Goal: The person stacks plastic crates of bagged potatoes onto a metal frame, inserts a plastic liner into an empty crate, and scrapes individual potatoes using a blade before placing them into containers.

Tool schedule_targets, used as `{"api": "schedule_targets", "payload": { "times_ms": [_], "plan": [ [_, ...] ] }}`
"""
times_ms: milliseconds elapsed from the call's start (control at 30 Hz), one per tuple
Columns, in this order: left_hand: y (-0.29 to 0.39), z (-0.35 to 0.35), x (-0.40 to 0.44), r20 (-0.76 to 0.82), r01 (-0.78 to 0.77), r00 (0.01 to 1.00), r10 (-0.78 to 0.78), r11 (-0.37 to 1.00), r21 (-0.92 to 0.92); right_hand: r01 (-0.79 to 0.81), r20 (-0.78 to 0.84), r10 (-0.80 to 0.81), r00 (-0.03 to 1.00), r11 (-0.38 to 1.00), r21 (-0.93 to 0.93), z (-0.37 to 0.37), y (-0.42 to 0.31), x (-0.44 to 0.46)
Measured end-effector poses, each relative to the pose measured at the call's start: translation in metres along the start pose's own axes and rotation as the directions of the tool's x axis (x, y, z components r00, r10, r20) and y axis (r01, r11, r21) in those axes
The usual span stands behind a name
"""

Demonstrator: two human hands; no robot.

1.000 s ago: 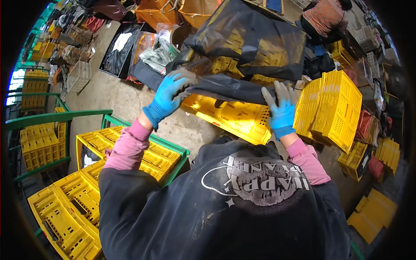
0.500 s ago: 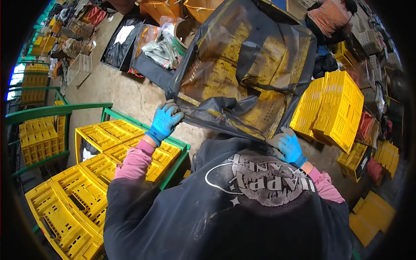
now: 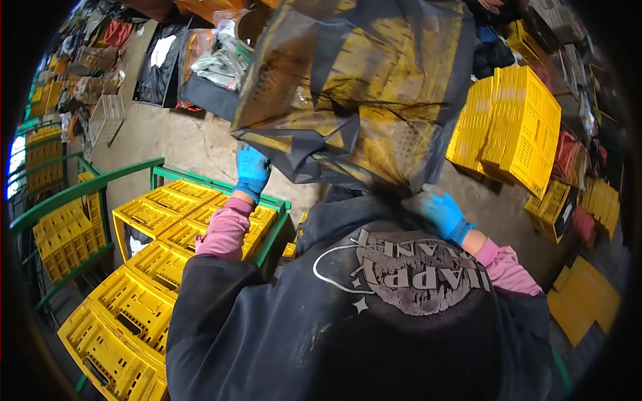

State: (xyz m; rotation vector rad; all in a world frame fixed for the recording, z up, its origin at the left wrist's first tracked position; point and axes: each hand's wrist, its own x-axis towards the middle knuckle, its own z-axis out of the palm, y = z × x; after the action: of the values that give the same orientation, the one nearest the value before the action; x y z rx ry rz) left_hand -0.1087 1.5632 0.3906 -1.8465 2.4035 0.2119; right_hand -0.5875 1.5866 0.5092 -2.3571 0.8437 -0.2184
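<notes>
While two hands (image 3: 253, 168) hold one sheet (image 3: 391, 77) | two yellow stacks (image 3: 521, 130) stand nearby

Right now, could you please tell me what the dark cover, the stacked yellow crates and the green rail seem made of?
Dark cover: probably thin plastic film or fine mesh, see-through and creased. Yellow crates: likely molded plastic, slightly glossy, with regular openings. Green rail: perhaps painted metal, smooth, evenly coloured.
</notes>
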Motion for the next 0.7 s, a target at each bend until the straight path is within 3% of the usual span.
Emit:
{"api": "schedule_targets", "payload": {
  "times_ms": [67, 100, 133, 167, 200, 233, 267, 300, 400, 433, 467, 500, 533, 567, 600, 633, 667, 700],
  "plan": [
    [0.004, 0.001, 0.005, -0.321, -0.047, 0.947, 0.025, 0.997, -0.061, 0.023, 0.034, -0.022, 0.999, 0.999, -0.031, 0.014, 0.016, 0.001],
    [0.005, -0.01, 0.0, -0.268, -0.069, 0.962, 0.055, 0.997, -0.043, 0.03, 0.06, -0.029, 0.998, 0.999, -0.016, 0.034, 0.032, 0.0],
    [0.008, -0.014, -0.006, 0.052, 0.082, 0.995, -0.084, 0.996, 0.028, 0.04, 0.079, -0.039, 0.996, 0.999, -0.014, 0.051, 0.05, 0.003],
    [0.004, -0.001, -0.016, -0.08, 0.071, 0.994, -0.073, 0.997, -0.031, -0.193, 0.241, 0.176, 0.954, 0.98, 0.049, 0.063, 0.059, 0.01],
    [0.0, 0.006, -0.019, -0.074, 0.07, 0.995, -0.069, 0.997, 0.016, -0.422, 0.38, 0.368, 0.849, 0.904, 0.068, 0.075, 0.066, 0.019],
    [-0.008, 0.02, -0.023, -0.174, 0.01, 0.985, -0.01, 1.0, -0.003, 0.104, 0.38, -0.018, 0.925, 0.973, -0.206, 0.087, 0.08, 0.025],
    [-0.008, 0.027, -0.029, -0.217, -0.034, 0.975, 0.055, 0.994, 0.1, 0.169, 0.268, -0.083, 0.96, 0.934, -0.315, 0.128, 0.104, 0.026],
    [-0.008, 0.036, -0.037, -0.168, -0.009, 0.986, 0.015, 0.999, 0.039, 0.12, 0.391, 0.0, 0.92, 0.952, -0.282, 0.106, 0.091, 0.031],
    [0.029, 0.033, -0.063, -0.099, 0.269, 0.955, -0.279, 0.958, -0.103, -0.082, 0.399, 0.044, 0.916, 0.994, 0.079, 0.093, 0.108, 0.033],
    [0.043, 0.035, -0.069, -0.135, 0.289, 0.944, -0.3, 0.952, -0.1, -0.207, 0.317, 0.1, 0.943, 0.922, 0.326, 0.094, 0.116, 0.021],
    [0.062, 0.036, -0.078, -0.054, 0.431, 0.899, -0.434, 0.9, -0.068, -0.284, 0.251, 0.168, 0.953, 0.78, 0.558, 0.102, 0.127, 0.006],
    [0.083, 0.043, -0.085, 0.062, 0.596, 0.803, -0.592, 0.799, -0.086, -0.306, 0.27, 0.149, 0.951, 0.351, 0.885, 0.117, 0.14, -0.009],
    [0.108, 0.042, -0.091, 0.152, 0.658, 0.752, -0.641, 0.725, -0.201, -0.263, 0.285, 0.109, 0.952, -0.181, 0.948, 0.123, 0.155, -0.019],
    [0.139, 0.023, -0.086, 0.414, 0.727, 0.677, -0.609, 0.641, -0.247, -0.286, 0.304, 0.083, 0.949, -0.182, 0.941, 0.079, 0.157, -0.037],
    [0.131, 0.074, -0.099, 0.64, 0.5, 0.695, -0.328, 0.86, -0.103, -0.238, 0.257, 0.088, 0.962, -0.185, 0.954, 0.083, 0.182, -0.056],
    [0.127, 0.119, -0.109, 0.783, 0.175, 0.622, -0.004, 0.976, -0.133, -0.186, 0.217, 0.119, 0.969, -0.228, 0.956, 0.078, 0.208, -0.078],
    [0.165, 0.094, -0.101, 0.801, 0.133, 0.574, 0.17, 0.946, -0.296, -0.136, 0.182, 0.154, 0.971, -0.266, 0.954, 0.068, 0.233, -0.101],
    [0.196, 0.066, -0.086, 0.743, 0.067, 0.587, 0.321, 0.895, -0.44, -0.2, 0.278, 0.284, 0.918, -0.275, 0.94, 0.055, 0.255, -0.121]
  ]
}}
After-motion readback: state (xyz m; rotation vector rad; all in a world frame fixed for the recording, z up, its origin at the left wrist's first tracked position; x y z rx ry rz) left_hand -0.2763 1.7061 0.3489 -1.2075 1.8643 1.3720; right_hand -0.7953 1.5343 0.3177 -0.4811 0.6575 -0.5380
